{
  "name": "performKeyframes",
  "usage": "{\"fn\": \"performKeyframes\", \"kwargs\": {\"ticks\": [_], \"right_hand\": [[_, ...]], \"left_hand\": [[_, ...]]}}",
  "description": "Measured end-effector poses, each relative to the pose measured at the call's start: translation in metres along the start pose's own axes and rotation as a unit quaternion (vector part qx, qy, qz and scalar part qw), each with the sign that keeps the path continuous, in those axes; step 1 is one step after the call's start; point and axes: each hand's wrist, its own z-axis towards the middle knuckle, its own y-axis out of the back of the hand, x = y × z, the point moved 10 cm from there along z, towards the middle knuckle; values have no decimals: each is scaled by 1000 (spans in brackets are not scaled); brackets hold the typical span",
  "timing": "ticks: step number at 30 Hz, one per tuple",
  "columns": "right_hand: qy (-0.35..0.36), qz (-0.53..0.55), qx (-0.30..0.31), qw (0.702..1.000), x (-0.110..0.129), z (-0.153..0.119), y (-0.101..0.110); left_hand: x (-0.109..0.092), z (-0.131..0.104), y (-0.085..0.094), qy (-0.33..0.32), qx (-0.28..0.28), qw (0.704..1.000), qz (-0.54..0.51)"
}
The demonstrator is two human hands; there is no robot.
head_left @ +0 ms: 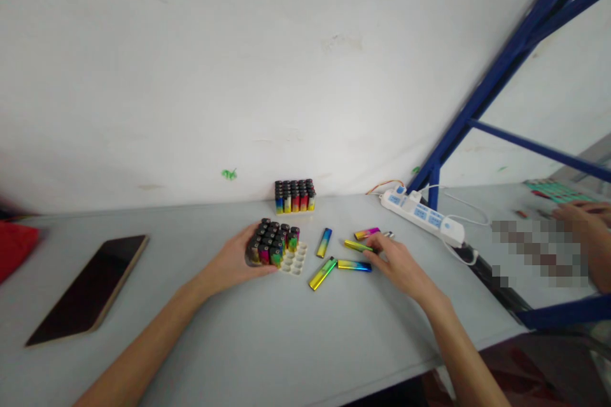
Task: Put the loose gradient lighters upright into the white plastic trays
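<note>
A white tray (294, 264) with round holes stands near the middle of the table, partly filled with upright black-topped lighters (270, 238). Wrapped round its left side is my left hand (232, 262), fingers behind and thumb in front. Over on the right, my right hand (395, 263) has its fingers closed on the end of a yellow-green lighter (356, 245). Around it lie a pink-and-yellow lighter (366, 233), a yellow-blue lighter (354, 265), another yellow-green lighter (323, 273) and a blue-yellow lighter (324, 243). A silvery end pokes out beyond my right fingers, mostly hidden.
A full block of lighters (294, 197) stands against the wall. At right are a white power strip (422, 215) with cables and a blue metal frame (470, 108). A phone (90, 286) and red item (16, 248) lie left. Another person's hand (585, 222) shows far right.
</note>
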Motion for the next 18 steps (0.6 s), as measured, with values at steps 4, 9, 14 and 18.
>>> {"fn": "performKeyframes", "kwargs": {"ticks": [4, 9, 14, 18], "right_hand": [[-30, 96, -72, 992, 13, 19, 11], [-70, 327, -93, 938, 45, 63, -8], [-74, 474, 5, 877, 87, 90, -75], [-93, 449, 57, 887, 89, 82, -123]], "left_hand": [[-2, 1, -7, -15, -9, 999, 43], [1, 3, -8, -14, -6, 999, 51], [0, 1, -13, -11, 8, 998, 60], [1, 0, -15, -3, 2, 997, 72]]}}
